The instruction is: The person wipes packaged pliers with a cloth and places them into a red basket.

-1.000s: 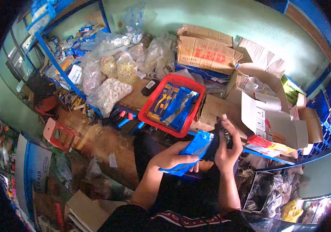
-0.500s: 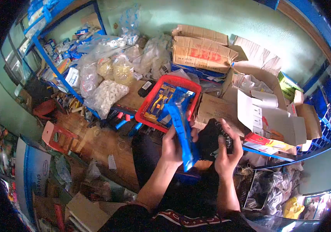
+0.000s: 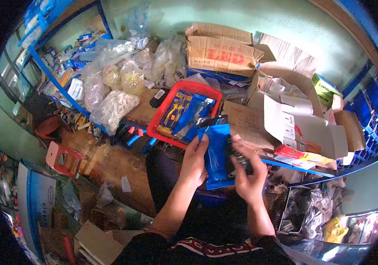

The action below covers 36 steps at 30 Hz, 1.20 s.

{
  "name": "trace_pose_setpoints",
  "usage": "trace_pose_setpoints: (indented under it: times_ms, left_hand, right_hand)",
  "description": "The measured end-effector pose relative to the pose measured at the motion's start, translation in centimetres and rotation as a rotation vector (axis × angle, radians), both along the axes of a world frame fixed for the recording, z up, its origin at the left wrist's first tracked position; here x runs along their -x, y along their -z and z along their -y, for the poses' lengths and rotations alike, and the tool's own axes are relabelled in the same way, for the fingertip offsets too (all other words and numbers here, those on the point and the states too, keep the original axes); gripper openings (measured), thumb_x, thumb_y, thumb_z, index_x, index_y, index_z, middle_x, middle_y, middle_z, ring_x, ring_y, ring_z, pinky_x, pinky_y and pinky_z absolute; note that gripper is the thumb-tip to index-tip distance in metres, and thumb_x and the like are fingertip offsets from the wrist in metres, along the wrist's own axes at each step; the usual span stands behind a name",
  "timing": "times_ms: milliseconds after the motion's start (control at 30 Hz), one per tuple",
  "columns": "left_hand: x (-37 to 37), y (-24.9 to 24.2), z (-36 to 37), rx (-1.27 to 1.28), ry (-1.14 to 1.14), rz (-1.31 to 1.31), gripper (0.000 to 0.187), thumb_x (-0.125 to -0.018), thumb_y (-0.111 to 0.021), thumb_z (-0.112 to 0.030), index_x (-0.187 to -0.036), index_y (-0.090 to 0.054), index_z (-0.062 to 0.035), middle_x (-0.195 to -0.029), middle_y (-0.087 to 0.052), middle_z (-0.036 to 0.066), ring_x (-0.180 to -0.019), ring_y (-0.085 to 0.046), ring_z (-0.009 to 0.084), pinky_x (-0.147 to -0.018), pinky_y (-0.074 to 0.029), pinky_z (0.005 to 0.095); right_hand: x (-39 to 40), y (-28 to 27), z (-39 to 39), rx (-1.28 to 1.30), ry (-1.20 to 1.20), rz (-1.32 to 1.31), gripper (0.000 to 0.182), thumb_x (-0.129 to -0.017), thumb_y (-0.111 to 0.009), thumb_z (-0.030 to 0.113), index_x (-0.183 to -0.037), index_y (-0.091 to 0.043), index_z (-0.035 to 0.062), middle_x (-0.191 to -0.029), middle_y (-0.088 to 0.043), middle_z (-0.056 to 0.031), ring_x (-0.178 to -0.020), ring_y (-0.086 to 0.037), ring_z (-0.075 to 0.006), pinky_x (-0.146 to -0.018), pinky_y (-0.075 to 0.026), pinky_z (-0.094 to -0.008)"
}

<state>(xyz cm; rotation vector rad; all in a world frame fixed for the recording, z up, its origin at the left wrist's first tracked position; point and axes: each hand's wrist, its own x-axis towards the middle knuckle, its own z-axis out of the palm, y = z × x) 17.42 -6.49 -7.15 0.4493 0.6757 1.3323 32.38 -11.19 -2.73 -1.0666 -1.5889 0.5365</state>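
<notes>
My left hand [image 3: 193, 161] grips a shiny blue packet [image 3: 218, 152] by its left side, thumb on the front. The packet stands nearly upright in front of me, and a dark strip shows above its top edge. My right hand [image 3: 251, 176] is closed around a black, soft-looking thing [image 3: 245, 164], pressed to the packet's right side; motion blurs it and I cannot make out its kind. Just beyond the hands sits a red plastic basket [image 3: 154, 128] with yellow-handled pliers [image 3: 176, 112] and more blue packets [image 3: 197, 110] inside.
Behind the basket stand an LED carton [image 3: 224, 55] and bags of small parts [image 3: 118, 106]. Open cardboard boxes [image 3: 321, 137] crowd the right side. A black handheld item [image 3: 158, 98] lies left of the basket. A red stool [image 3: 65, 159] stands at lower left.
The blue packet has turned from edge-on to flat-facing me. My right hand has brought the black thing leftward against the packet's side. The view has shifted slightly.
</notes>
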Motion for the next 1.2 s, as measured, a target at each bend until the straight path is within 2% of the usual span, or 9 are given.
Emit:
trace_pose_setpoints:
  times_ms: [133, 233, 367, 467, 633, 867, 1000, 1067, 1200]
  left_hand:
    - [-0.3, 1.4, 0.3, -0.058, 0.077, -0.066, 0.028, -0.113, -0.05, -0.024, -0.128, -0.063, -0.0051, -0.116, -0.072, 0.007, -0.103, -0.069, 0.0126, -0.09, -0.056, 0.031]
    - [-0.6, 2.5, 0.9, -0.158, 0.138, -0.085, 0.037, -0.111, -0.051, -0.029, -0.137, -0.059, -0.0039, -0.13, -0.067, 0.009, -0.118, -0.064, 0.0169, -0.104, -0.049, 0.0349]
    - [-0.7, 1.1, 1.5, -0.151, 0.165, -0.002, 0.041, -0.111, -0.05, -0.029, -0.142, -0.055, -0.0025, -0.135, -0.065, 0.008, -0.124, -0.06, 0.0157, -0.11, -0.044, 0.0349]
    - [-0.5, 0.3, 2.2, -0.303, 0.198, -0.248, 0.038, -0.109, -0.053, -0.023, -0.14, -0.057, -0.0023, -0.134, -0.064, 0.005, -0.124, -0.058, 0.0124, -0.11, -0.042, 0.0331]
    - [-0.1, 1.1, 2.2, -0.315, 0.182, -0.513, 0.022, -0.098, -0.069, -0.007, -0.12, -0.067, -0.0055, -0.103, -0.07, -0.003, -0.092, -0.062, 0.0051, -0.083, -0.052, 0.0244]
    - [2.4, -0.3, 2.4, -0.321, 0.264, -0.52, 0.027, -0.101, -0.067, -0.012, -0.127, -0.065, -0.0027, -0.104, -0.07, -0.001, -0.09, -0.062, 0.005, -0.082, -0.054, 0.026]
    - [6.1, -3.3, 0.0, -0.324, 0.082, -0.64, 0.033, -0.1, -0.069, -0.014, -0.132, -0.065, -0.0051, -0.119, -0.069, 0.001, -0.106, -0.062, 0.0081, -0.095, -0.052, 0.0288]
    - [8.4, -4.3, -3.4, -0.434, -0.037, -0.949, 0.043, -0.098, -0.074, -0.02, -0.136, -0.063, -0.0038, -0.119, -0.072, 0.004, -0.107, -0.066, 0.012, -0.097, -0.053, 0.0313]
    - [11.0, -4.9, -13.2, -0.537, 0.107, -1.373, 0.035, -0.095, -0.07, -0.018, -0.126, -0.066, -0.0035, -0.111, -0.076, 0.016, -0.101, -0.072, 0.024, -0.092, -0.055, 0.0387]
  right_hand:
    - [1.2, 2.1, -0.2, 0.03, -0.073, 0.079, 0.052, -0.079, -0.061, -0.018, -0.129, -0.066, -0.0034, -0.138, -0.065, -0.0233, -0.142, -0.053, -0.0376, -0.118, -0.041, -0.0434]
    - [1.0, 2.8, -1.2, -0.02, -0.073, 0.114, 0.053, -0.078, -0.061, -0.019, -0.128, -0.066, -0.0029, -0.138, -0.064, -0.0231, -0.142, -0.051, -0.0396, -0.119, -0.041, -0.0451]
    - [0.5, 3.0, -2.3, -0.077, -0.042, 0.174, 0.058, -0.075, -0.061, -0.019, -0.13, -0.066, -0.0015, -0.14, -0.064, -0.0215, -0.143, -0.049, -0.0411, -0.119, -0.041, -0.0478]
    - [0.5, 2.6, -3.0, -0.088, -0.027, 0.192, 0.061, -0.073, -0.059, -0.018, -0.131, -0.065, -0.0007, -0.141, -0.062, -0.0216, -0.144, -0.048, -0.0421, -0.121, -0.039, -0.0495]
    - [0.3, 2.3, -4.4, -0.097, 0.032, 0.185, 0.058, -0.079, -0.057, -0.017, -0.133, -0.064, 0.0003, -0.143, -0.061, -0.0219, -0.146, -0.046, -0.0402, -0.12, -0.04, -0.0468]
    - [-0.8, 2.4, -6.6, -0.166, 0.18, 0.132, 0.048, -0.083, -0.059, -0.016, -0.128, -0.066, -0.0008, -0.14, -0.064, -0.0209, -0.141, -0.053, -0.0369, -0.117, -0.043, -0.0439]
    - [-1.8, 2.6, -6.8, -0.123, 0.216, 0.131, 0.047, -0.083, -0.059, -0.016, -0.128, -0.066, -0.0014, -0.139, -0.065, -0.0207, -0.138, -0.057, -0.0351, -0.116, -0.044, -0.0429]
    - [-1.8, 2.6, -7.0, -0.126, 0.215, 0.129, 0.047, -0.083, -0.059, -0.016, -0.128, -0.066, -0.0016, -0.138, -0.066, -0.0209, -0.137, -0.058, -0.0349, -0.115, -0.045, -0.0429]
    - [-1.1, 1.2, -8.0, -0.22, 0.256, 0.141, 0.05, -0.081, -0.057, -0.016, -0.128, -0.066, -0.0016, -0.14, -0.064, -0.0221, -0.138, -0.057, -0.0367, -0.115, -0.045, -0.0439]
